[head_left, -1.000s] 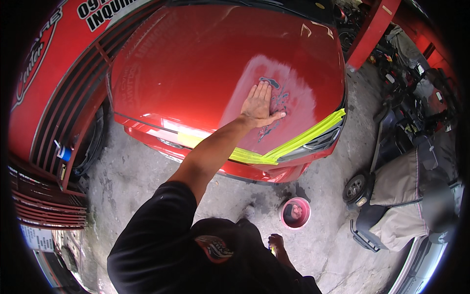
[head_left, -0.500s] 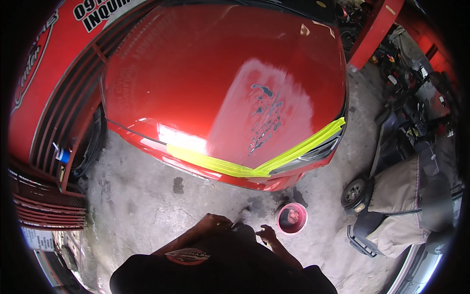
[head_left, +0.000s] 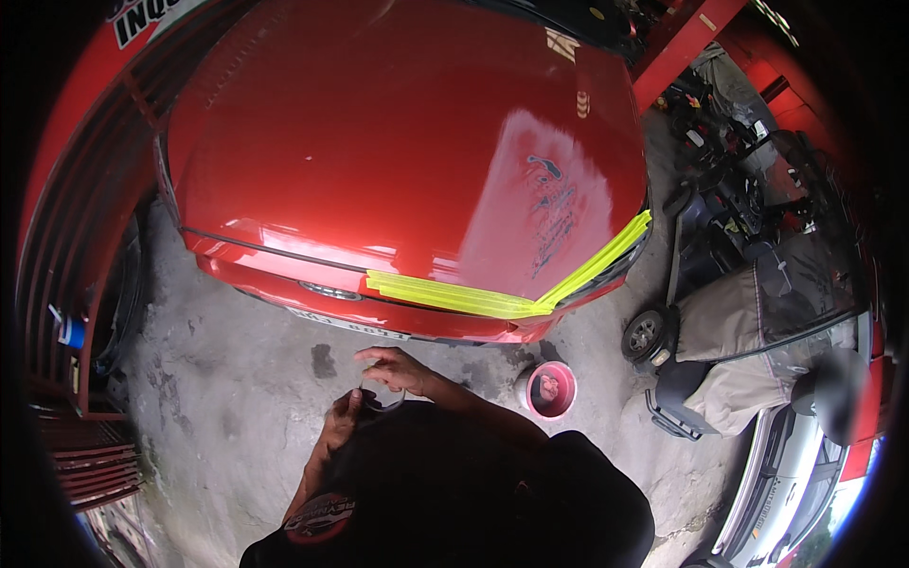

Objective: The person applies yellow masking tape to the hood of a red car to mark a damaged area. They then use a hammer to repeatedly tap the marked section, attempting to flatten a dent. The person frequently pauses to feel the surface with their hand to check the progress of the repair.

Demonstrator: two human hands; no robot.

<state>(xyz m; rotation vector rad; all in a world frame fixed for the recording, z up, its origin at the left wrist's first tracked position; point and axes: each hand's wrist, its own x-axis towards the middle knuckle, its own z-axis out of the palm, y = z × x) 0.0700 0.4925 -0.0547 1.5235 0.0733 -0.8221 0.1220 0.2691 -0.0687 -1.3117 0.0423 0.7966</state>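
Note:
In front of my body, above the concrete floor, my left hand (head_left: 341, 417) is closed with its thumb up. A small dark item shows by the thumb, and a pale curved edge lies between the hands; I cannot make out what they are. Just above it my right hand (head_left: 394, 369) reaches across to the left, its fingers bent and spread apart, with nothing visible in them. Beyond the hands stands a red car hood (head_left: 360, 161). On its right part is a dull sanded patch (head_left: 540, 213) with dark bare spots. Yellow-green masking tape (head_left: 454, 294) lines the hood's front edge and headlight side.
A pink-rimmed bucket (head_left: 548, 390) with a cloth-like lump inside stands on the floor right of my hands. Farther right is a covered vehicle (head_left: 724, 317) with a small wheel. A red metal grille (head_left: 71, 256) runs along the left, and a red post (head_left: 684, 52) stands at back right.
My view has shifted, so the car sits farther left. Both hands have come up and left, and the right hand has crossed over toward the left one.

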